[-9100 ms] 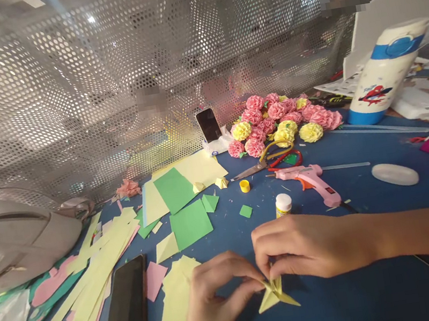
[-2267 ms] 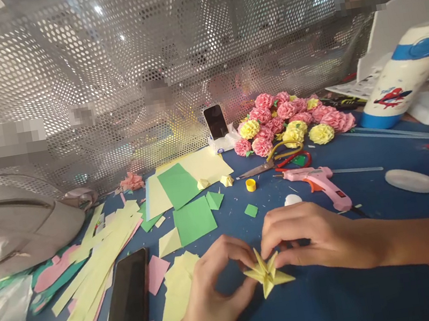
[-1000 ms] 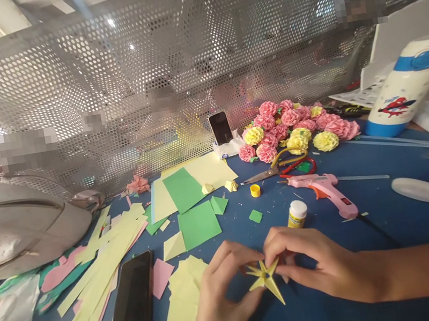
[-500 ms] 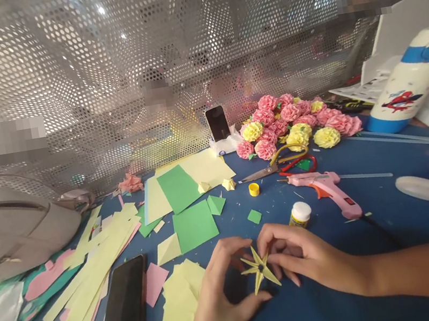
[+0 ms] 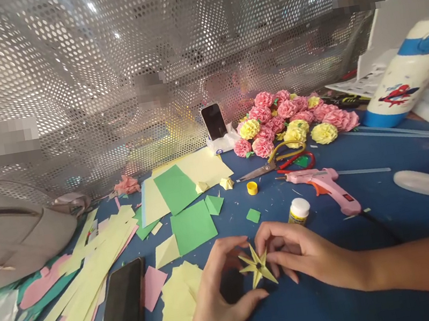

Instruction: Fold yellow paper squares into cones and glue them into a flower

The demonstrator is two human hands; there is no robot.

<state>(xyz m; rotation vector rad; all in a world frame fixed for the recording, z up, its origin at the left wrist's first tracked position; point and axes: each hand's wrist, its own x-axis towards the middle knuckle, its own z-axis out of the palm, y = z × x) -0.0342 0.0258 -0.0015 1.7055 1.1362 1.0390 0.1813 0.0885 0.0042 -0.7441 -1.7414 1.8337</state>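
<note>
A folded yellow paper star [image 5: 258,267] with several narrow points and a small dark hole at its centre is between my hands, low over the table. My right hand [image 5: 308,254] pinches it at its right side with thumb and fingers. My left hand [image 5: 222,289] curves around its left side in a C shape, thumb and forefinger well apart; whether its curled fingers touch the star is hard to see. Behind my right hand stands a small white-capped glue bottle [image 5: 299,211]. Loose yellow paper pieces [image 5: 180,301] lie beside my left hand.
A pink glue gun [image 5: 326,186], scissors [image 5: 268,167] and a yellow cap [image 5: 252,187] lie ahead. Pink and yellow paper flowers [image 5: 289,116] are heaped behind. Green sheets [image 5: 193,226], paper strips [image 5: 89,272] and a phone [image 5: 121,316] lie left. A bottle [image 5: 408,75] stands right.
The view has shifted slightly, so the things appear a little further left and up. My hands keep nearly the same pose around the star, which is turned slightly.
</note>
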